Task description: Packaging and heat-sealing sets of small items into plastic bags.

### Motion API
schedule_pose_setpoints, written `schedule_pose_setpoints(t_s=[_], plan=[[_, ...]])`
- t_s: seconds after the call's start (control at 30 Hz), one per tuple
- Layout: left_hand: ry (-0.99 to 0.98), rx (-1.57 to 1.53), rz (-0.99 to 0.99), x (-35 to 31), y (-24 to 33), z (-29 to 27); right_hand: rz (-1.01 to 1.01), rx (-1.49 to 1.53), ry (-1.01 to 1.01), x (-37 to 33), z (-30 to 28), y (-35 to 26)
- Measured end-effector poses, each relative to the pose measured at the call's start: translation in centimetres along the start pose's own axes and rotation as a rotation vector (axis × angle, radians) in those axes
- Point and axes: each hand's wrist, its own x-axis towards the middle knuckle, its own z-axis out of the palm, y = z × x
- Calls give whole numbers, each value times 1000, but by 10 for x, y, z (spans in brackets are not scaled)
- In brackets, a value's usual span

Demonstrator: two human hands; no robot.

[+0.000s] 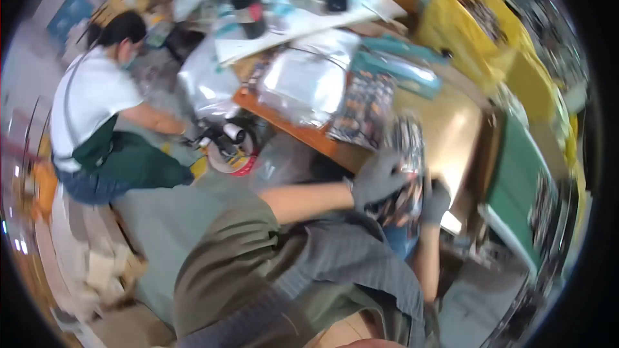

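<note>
Far left: a co-worker point(97, 103) in a white shirt and dark green apron bent over their own work, apart from this person's hands. Next, low beside the table, a roll with a red rim point(244, 167). Then the table point(319, 144), its orange edge facing the person, with a pile of clear plastic point(308, 80) on it and, just right of that, a lying packet point(366, 108) of small dark and copper-coloured pieces.

Left hand point(377, 180), grey-gloved — fingers bent in on the near left side of a filled bag point(411, 145), apparently gripping it. The bag stood between the two hands, long side roughly up and down in view, its top reaching past the left fingers toward the packet. Contents blurred, much like the packet's.

Right hand point(436, 203), dark-gloved, was at the bag's right side, lower down; fingers partly hidden, so could not tell how far closed.

Step in hand, as I judged it: handling the filled bag close to the lap. The next move seemed to call for support from both sides — loose contents might slump.

Farther right: a yellow bag point(442, 16), then a green board point(509, 183).
</note>
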Motion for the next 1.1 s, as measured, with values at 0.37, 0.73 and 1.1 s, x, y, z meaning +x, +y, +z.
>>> schedule_pose_setpoints(t_s=[0.37, 0.73, 1.1], plan=[[-511, 520, -120, 190, 45, -41, -176, -217, 164, 136, -115, -56], [-406, 413, 132, 193, 55, -25, 119, 356, -82, 133, -139, -27], [-285, 312, 303, 179, 70, -31, 16, 592, -16, 116, -152, -22]])
